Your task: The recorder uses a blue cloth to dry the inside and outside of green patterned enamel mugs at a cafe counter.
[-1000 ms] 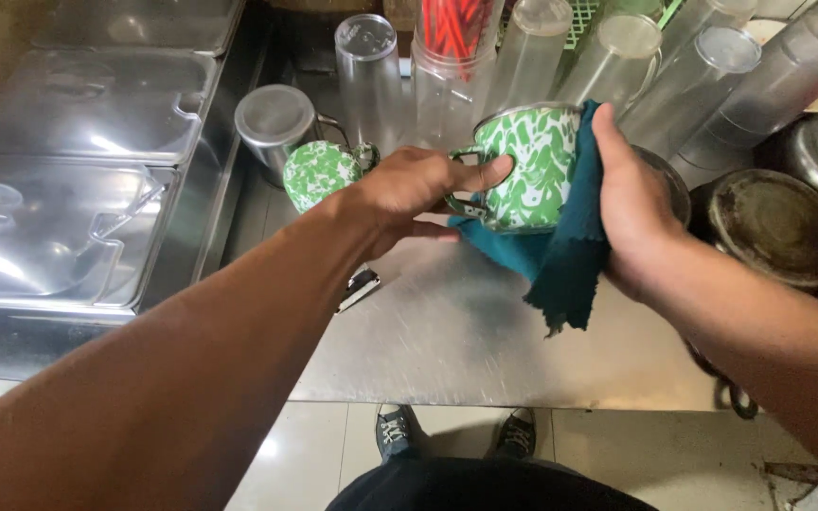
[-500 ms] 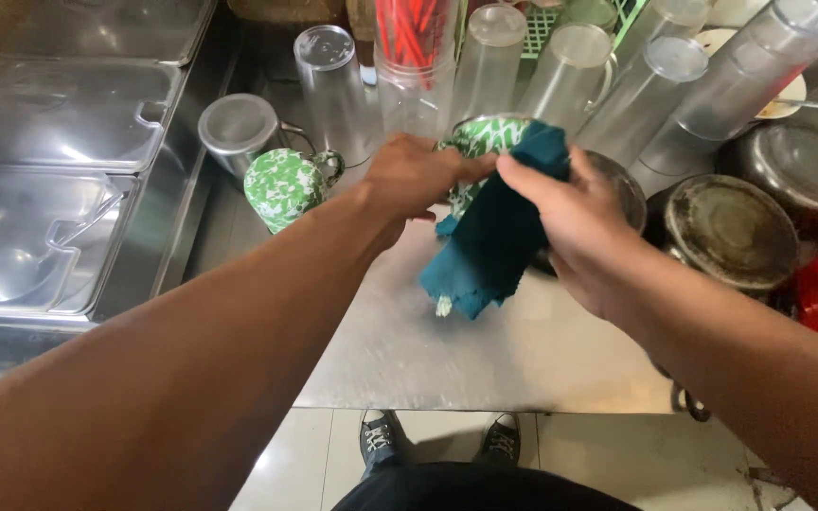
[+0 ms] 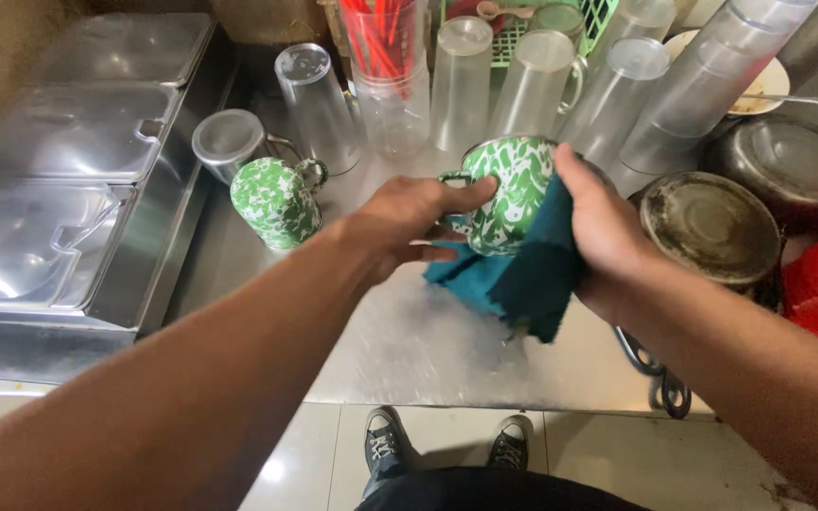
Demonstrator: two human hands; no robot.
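From up here I see my left hand wrapped around the handle side of a green-and-white speckled mug, fingers curled tight on it. My right hand presses a teal cloth against the mug's other side, fingers closed over the fabric (the cloth hangs below the mug, clear of the steel counter). The mug is held tilted above the counter, just in front of a row of upturned clear plastic tumblers. A second speckled mug sits upside down to the left, probably touching a steel cup, though I cannot tell.
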